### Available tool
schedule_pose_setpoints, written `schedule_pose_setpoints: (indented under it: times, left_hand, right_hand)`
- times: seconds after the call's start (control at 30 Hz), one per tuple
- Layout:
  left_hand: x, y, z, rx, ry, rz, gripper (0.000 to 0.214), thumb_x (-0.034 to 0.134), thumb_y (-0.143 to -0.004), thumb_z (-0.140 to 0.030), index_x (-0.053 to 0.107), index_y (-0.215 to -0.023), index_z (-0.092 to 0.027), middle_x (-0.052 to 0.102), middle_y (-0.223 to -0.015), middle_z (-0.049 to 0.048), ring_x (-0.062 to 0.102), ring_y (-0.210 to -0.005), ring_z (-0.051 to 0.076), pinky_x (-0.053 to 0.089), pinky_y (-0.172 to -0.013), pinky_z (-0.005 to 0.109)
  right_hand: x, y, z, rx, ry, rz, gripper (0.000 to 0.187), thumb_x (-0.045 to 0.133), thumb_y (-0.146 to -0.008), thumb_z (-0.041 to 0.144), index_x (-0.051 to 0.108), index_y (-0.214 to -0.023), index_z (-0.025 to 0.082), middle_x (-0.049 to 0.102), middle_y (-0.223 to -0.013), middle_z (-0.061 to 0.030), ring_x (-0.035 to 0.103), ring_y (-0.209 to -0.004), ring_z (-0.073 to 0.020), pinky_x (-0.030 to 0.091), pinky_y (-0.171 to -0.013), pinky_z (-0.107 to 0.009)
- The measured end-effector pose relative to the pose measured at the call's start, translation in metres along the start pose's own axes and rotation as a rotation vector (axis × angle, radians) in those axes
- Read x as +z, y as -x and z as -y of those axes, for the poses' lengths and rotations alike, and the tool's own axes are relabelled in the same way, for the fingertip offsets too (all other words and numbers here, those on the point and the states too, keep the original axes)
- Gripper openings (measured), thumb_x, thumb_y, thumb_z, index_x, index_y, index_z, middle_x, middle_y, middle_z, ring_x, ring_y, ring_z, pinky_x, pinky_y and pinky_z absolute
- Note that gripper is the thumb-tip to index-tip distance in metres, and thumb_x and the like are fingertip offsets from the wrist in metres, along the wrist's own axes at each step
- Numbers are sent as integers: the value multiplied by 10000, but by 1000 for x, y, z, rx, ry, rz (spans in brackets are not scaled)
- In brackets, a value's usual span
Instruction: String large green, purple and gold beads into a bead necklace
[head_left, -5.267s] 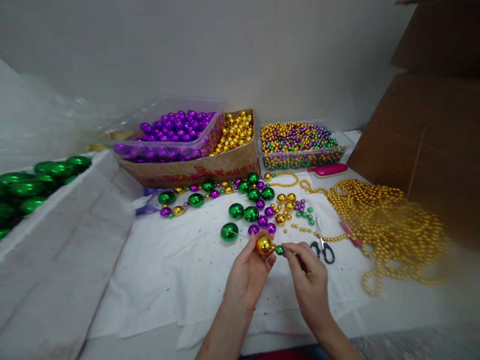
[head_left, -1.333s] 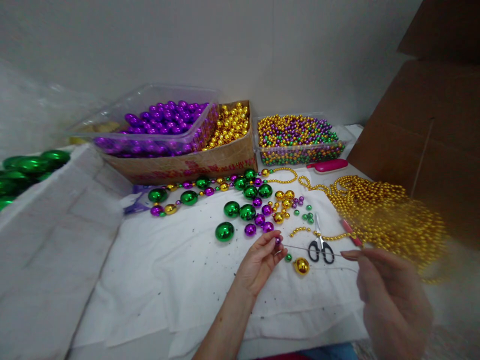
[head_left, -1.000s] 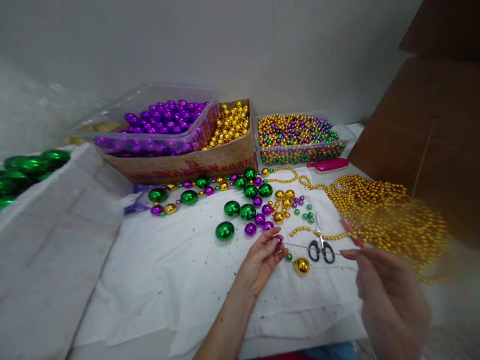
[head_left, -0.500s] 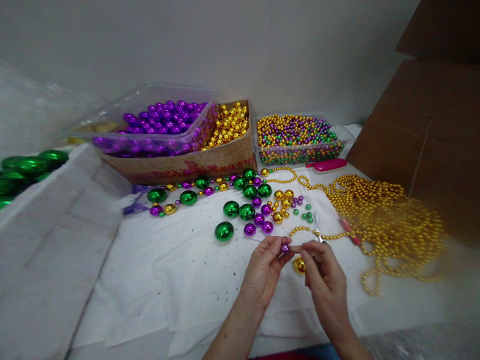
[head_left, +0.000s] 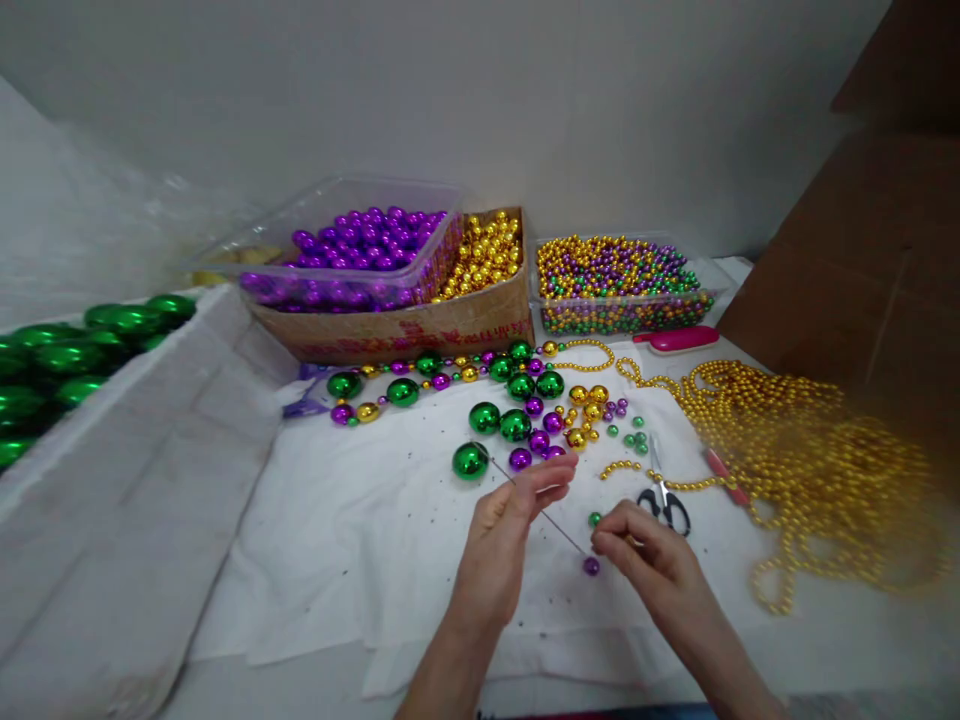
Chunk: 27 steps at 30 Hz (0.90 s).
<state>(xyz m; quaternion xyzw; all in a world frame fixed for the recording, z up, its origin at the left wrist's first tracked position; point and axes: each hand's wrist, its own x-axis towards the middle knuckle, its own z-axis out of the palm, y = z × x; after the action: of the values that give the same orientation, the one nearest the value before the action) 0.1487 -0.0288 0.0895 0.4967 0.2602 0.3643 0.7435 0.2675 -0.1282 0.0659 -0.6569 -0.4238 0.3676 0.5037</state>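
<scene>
My left hand (head_left: 516,512) pinches a thin needle or wire (head_left: 551,523) between thumb and fingers. The wire slants from near a big green bead (head_left: 470,460) down to my right hand (head_left: 646,556). My right hand is closed, pinching the wire's lower end right beside a small purple bead (head_left: 592,566) threaded on it. A small green bead (head_left: 594,519) lies just above my right fingers. Loose green, purple and gold beads (head_left: 534,425) lie on the white cloth (head_left: 360,540) beyond my left hand.
Scissors (head_left: 664,502) lie right of my hands, by a heap of gold bead strands (head_left: 817,460). At the back stand a tub of purple beads (head_left: 360,250), a cardboard box of gold beads (head_left: 480,262) and a tub of mixed small beads (head_left: 615,285). Big green beads (head_left: 60,350) fill a box at left.
My hands have drawn apart: the right hand dropped lower and the purple bead now sits at the wire's lower end by its fingers. The gold bead is no longer visible.
</scene>
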Motion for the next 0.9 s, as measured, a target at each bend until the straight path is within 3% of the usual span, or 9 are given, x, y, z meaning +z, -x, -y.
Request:
schedule_pose_setpoints:
  times: [0.1,0.23,0.33,0.47,0.53,0.6,0.7,0.8,0.9]
  left_hand:
    - [-1,-2,5,-70,214,-32,375,414,-925,-382,697,-995,-147,633,-1171,141,588,-1030,259,452,-887,403]
    - [-2,-5,9,-91,273,-86,353,477,-896,-399,699,-984,-139,652,-1128,143,604,-971,238,464,-848,363]
    - [-4,-4,12,-118,209,-92,363,513,-872,-418,714,-942,-124,674,-1071,150,617,-914,235,471,-825,354]
    - [-15,1,16,-203,-6,-36,321,592,-826,-364,702,-1014,-128,691,-1003,139,620,-842,224,478,-767,325]
    - [-27,0,17,-151,-183,-157,279,656,-777,-296,702,-1018,-163,691,-964,103,606,-833,210,468,-745,290]
    - [-44,-7,17,24,-380,-392,251,692,-736,-251,709,-983,-206,657,-1003,73,572,-928,216,441,-815,279]
    - [-72,-24,18,253,-632,-597,397,751,-651,-207,680,-1039,-259,554,-1171,59,424,-1178,265,291,-1036,336]
    - [-91,-38,22,193,-725,-514,479,781,-573,-155,675,-1032,-242,563,-1114,71,401,-1191,307,206,-1087,414]
    - [-96,-38,23,101,-616,-494,418,787,-577,-185,676,-979,-222,596,-1017,57,472,-1105,286,300,-1036,397]
  right_hand:
    - [8,2,-5,54,-154,14,245,544,-852,385,600,-1006,203,612,-965,-49,563,-718,-138,431,-532,-211]
    - [17,6,-8,208,-313,100,315,557,-837,445,615,-759,144,475,-507,34,405,-437,-75,279,-387,-168]
    - [15,7,-12,233,-368,-87,309,590,-825,442,637,-780,140,399,-473,55,364,-450,-71,264,-410,-168]
    - [1,6,-16,180,-409,-408,274,646,-781,422,648,-843,155,512,-568,15,426,-478,-95,265,-389,-187]
    - [-9,7,-14,68,-339,-585,242,649,-779,394,652,-851,163,596,-690,-30,504,-548,-122,331,-413,-203]
    - [-15,9,-9,-49,-254,-693,190,664,-767,354,659,-818,171,638,-823,-65,574,-697,-164,425,-510,-235]
    - [-13,15,1,-181,-75,-680,112,664,-761,291,654,-742,181,655,-958,-82,591,-889,-212,477,-641,-271]
    - [-4,19,8,-248,111,-570,143,587,-813,252,620,-693,183,682,-921,-81,614,-776,-190,459,-539,-245]
    - [-1,21,11,-276,129,-533,142,560,-828,233,621,-709,186,692,-800,-67,632,-721,-185,477,-519,-236]
